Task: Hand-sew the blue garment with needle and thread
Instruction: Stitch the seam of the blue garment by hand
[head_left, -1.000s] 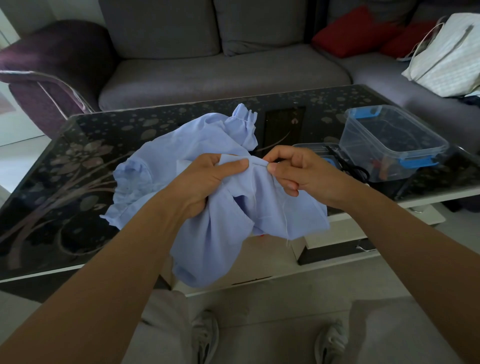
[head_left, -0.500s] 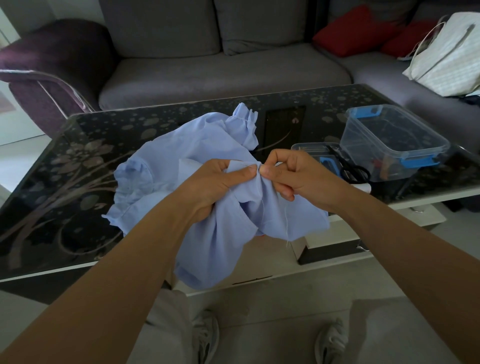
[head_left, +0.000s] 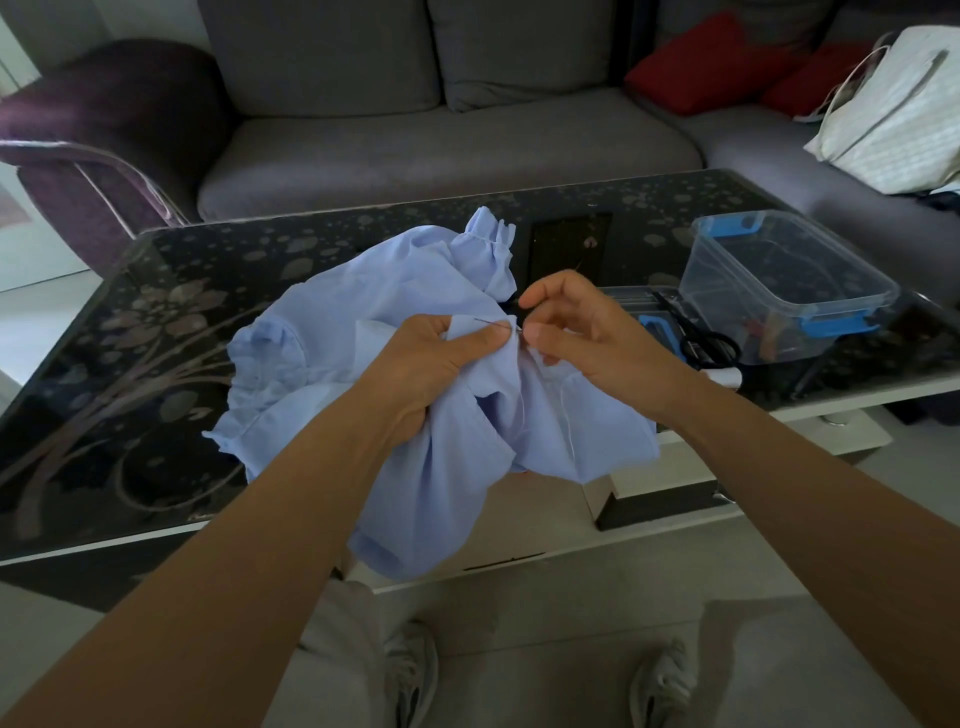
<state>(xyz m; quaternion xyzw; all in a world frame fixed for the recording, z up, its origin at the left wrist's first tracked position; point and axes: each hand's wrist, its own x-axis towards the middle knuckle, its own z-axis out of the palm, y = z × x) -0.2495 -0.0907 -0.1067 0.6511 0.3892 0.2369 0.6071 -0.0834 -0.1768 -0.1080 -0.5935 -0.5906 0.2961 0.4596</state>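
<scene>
Fingertips (head_left: 534, 333) of the right hand (head_left: 587, 338) are drawn in at the right-hand end of the needle (head_left: 493, 324). The thumb is set against it and the forefinger is curled just above. Whether the needle is actually pinched cannot be told at this size.

The blue garment (head_left: 322, 364) is gripped by the left hand (head_left: 426, 364), with a fold of cloth clamped under the thumb and the fingers curled round the bunched fabric below. The rest of the garment is spread on the dark glass table (head_left: 156, 312) and spills over its near edge.

The needle is seen as a thin dark line lying almost level across the fold. Its long axis runs left to right, from above the left thumb towards the right fingertips. The right hand is judged the nearer to its free end, so a pull out to the right, along that axis, seems called for. Pale thread (head_left: 570, 415) is seen hanging down the cloth below the right hand. Scissors (head_left: 701, 343) and a clear box (head_left: 779, 280) are left well to the right.
</scene>
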